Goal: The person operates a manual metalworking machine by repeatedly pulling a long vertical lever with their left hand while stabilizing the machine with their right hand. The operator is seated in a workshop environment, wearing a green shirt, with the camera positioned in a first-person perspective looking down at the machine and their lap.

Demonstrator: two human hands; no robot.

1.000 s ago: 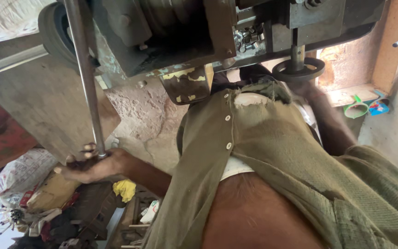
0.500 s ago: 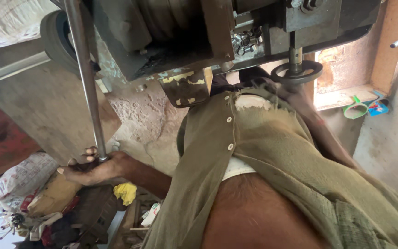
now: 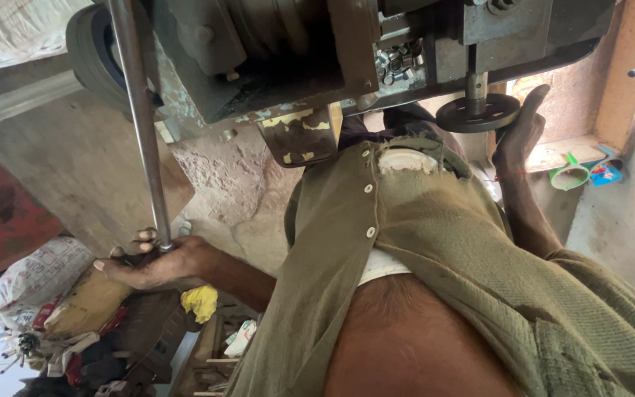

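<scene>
Head view: left hand (image 3: 157,263) fingers wrap the steel rod (image 3: 141,125) at its lower end, steadying it; right hand (image 3: 521,132) fingers curl against the round handwheel (image 3: 478,112), seemingly for turning.

White sack (image 3: 42,268): printed in red and dark marks, lying just beside and below the left hand's fingers (image 3: 123,259).
Small carton (image 3: 242,338): white with green, below those fingers, toward the wrist side.
Blue packet (image 3: 605,173): on ledge, well beyond the right hand's fingers (image 3: 534,99).

Yellow cloth (image 3: 200,301), green funnel (image 3: 572,175) on ledge, printed sack (image 3: 38,272)
</scene>
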